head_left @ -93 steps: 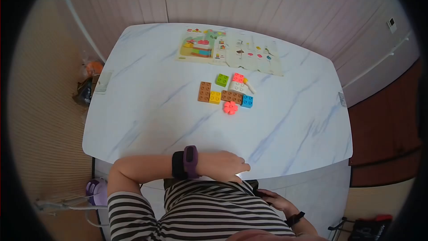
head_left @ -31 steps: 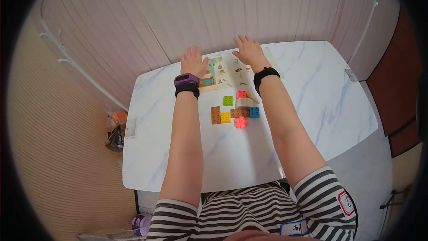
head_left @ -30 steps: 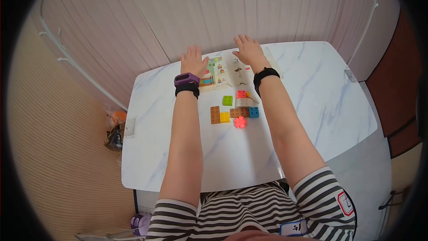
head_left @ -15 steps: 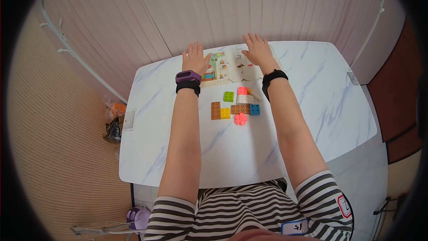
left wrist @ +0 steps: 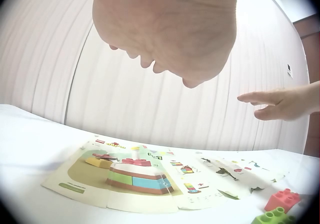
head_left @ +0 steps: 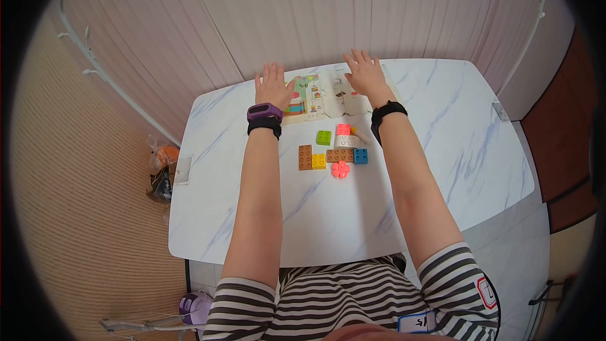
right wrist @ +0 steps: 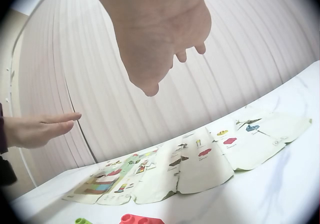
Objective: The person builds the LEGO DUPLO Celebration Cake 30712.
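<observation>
My left hand [head_left: 274, 86] is stretched out flat above the left part of a creased instruction sheet [left wrist: 145, 181], fingers spread and nothing in them. Above the sheet's right part hangs my right hand [head_left: 367, 79], its fingers also straight and holding nothing. Both wrist views show the palms raised clear of the paper. Nearer my body lie building bricks: a green brick [head_left: 324, 137], a pink brick [head_left: 343, 129] by a white brick [head_left: 346, 141], two brown bricks, one upright in view [head_left: 305, 157] and one crosswise [head_left: 340, 155], a yellow brick [head_left: 319, 161], a blue brick [head_left: 360, 156] and a coral flower piece [head_left: 340, 170].
The white marbled table [head_left: 208, 215] reaches the pleated pale wall [head_left: 303, 12] at the back. A small yellow-tipped white piece [head_left: 362, 136] lies right of the white brick. On the floor at the left are bags [head_left: 161, 183] and a purple appliance [head_left: 197, 309].
From near my body, both hands have reached out over the sheet. In the last second the right hand has shifted slightly right; the bricks keep their arrangement.
</observation>
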### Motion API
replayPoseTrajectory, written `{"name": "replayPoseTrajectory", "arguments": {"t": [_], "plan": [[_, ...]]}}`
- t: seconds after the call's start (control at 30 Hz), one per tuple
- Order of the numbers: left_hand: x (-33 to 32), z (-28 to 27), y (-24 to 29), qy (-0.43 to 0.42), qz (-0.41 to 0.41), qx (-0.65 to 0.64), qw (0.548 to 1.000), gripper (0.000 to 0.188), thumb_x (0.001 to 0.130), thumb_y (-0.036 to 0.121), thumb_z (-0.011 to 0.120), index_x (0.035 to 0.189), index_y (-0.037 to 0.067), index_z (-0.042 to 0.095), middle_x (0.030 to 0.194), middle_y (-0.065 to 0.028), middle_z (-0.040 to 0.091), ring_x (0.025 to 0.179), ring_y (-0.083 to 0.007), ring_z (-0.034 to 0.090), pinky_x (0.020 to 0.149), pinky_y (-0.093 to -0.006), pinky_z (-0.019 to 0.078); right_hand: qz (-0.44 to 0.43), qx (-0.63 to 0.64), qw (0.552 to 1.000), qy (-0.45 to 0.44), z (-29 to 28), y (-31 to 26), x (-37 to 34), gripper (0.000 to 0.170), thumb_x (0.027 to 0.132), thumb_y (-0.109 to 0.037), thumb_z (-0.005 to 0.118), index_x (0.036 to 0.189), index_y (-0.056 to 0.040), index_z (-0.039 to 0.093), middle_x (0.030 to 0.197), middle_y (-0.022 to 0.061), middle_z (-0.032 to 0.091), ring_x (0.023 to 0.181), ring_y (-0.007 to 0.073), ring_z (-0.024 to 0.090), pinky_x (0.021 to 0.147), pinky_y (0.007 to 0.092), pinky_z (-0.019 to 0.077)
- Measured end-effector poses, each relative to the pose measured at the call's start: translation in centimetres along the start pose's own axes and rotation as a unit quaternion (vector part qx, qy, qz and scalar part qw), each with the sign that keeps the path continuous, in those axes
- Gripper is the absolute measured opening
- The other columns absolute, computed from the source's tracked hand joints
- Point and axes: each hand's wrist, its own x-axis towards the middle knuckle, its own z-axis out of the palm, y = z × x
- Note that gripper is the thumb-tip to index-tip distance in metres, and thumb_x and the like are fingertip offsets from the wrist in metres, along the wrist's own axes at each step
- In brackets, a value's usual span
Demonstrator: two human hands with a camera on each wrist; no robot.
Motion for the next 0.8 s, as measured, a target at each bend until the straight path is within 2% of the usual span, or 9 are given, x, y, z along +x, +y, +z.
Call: {"name": "replayPoseTrajectory", "arguments": {"t": [0.2,0.3,0.4,0.5,0.8], "plan": [[0.2,0.5,0.0,-0.009,-0.004,0.023,1.000,0.061,0.093,0.045,0.042,0.139,0.005,0.037,0.147,-0.0114,0.031,0.139,-0.0258,0.021,0.112,-0.0477,0.0161,-0.005,0.013,1.000,0.007,-0.2,-0.1,-0.3,0.054,0.087,-0.029,0.060,0.136,-0.0184,0.041,0.145,0.0075,0.035,0.135,0.0266,0.030,0.105,0.0506,0.0301],[0.3,0.0,0.1,-0.036,-0.005,0.017,0.999,0.061,0.093,0.041,0.043,0.141,0.005,0.031,0.150,-0.0121,0.026,0.140,-0.0271,0.020,0.111,-0.0495,0.0171,-0.005,0.010,1.000,0.007,0.1,0.0,-0.4,0.054,0.087,-0.029,0.060,0.136,-0.0188,0.042,0.145,0.0078,0.035,0.135,0.0268,0.030,0.105,0.0508,0.0301],[0.1,0.5,0.0,0.007,-0.006,0.003,1.000,0.062,0.092,0.043,0.045,0.139,0.002,0.035,0.147,-0.0124,0.031,0.139,-0.0257,0.022,0.112,-0.0478,0.0172,-0.009,0.008,1.000,0.013,0.2,0.2,-0.5,0.054,0.086,-0.030,0.061,0.136,-0.0199,0.042,0.145,0.0078,0.035,0.134,0.0268,0.031,0.105,0.0508,0.0302],[-0.1,0.9,-0.1,0.028,-0.002,0.013,1.000,0.063,0.092,0.043,0.046,0.138,0.001,0.035,0.147,-0.0125,0.031,0.139,-0.0260,0.022,0.112,-0.0477,0.0177,-0.012,0.010,1.000,0.022,0.6,0.3,-0.4,0.054,0.086,-0.031,0.061,0.135,-0.0208,0.043,0.144,0.0078,0.036,0.134,0.0267,0.031,0.105,0.0510,0.0304],[-0.3,0.8,0.0,0.003,0.000,0.010,1.000,0.063,0.092,0.042,0.046,0.139,0.003,0.035,0.148,-0.0122,0.029,0.139,-0.0264,0.022,0.112,-0.0472,0.0178,-0.009,0.005,1.000,0.014,-0.2,0.4,-0.3,0.053,0.086,-0.032,0.061,0.134,-0.0225,0.044,0.144,0.0074,0.036,0.134,0.0260,0.032,0.104,0.0513,0.0303]]}}
